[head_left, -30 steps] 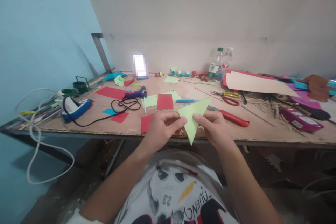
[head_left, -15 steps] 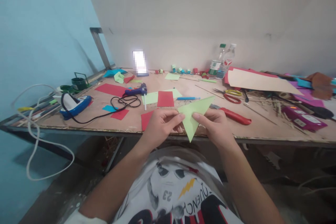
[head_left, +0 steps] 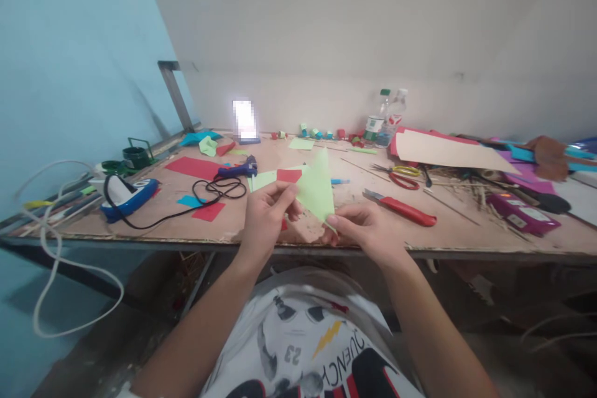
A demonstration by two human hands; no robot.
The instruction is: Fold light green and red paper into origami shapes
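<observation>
A light green sheet of paper [head_left: 318, 188], folded to a triangle, is held up above the table's front edge. My left hand [head_left: 267, 214] pinches its left corner between thumb and fingers. At the lower right corner, my right hand [head_left: 366, 227] has the paper between thumb and forefinger. Behind it lie a red paper square [head_left: 288, 175] and a blue pen-like tool [head_left: 340, 181], both partly covered. To the right of my right hand rests a red-handled cutting tool [head_left: 405, 209], its metal end pointing left.
Scissors [head_left: 402, 175] lie beyond the red-handled tool. A blue glue gun [head_left: 237, 169] and a blue power strip [head_left: 129, 198] with a black cord are on the left. Two bottles [head_left: 374, 124] and a lit phone [head_left: 245, 119] stand at the back. A purple box [head_left: 522, 214] sits right.
The folded green paper has been turned, its point now upward instead of toward me. My right hand has shifted to its lower corner, and the view has tilted up slightly.
</observation>
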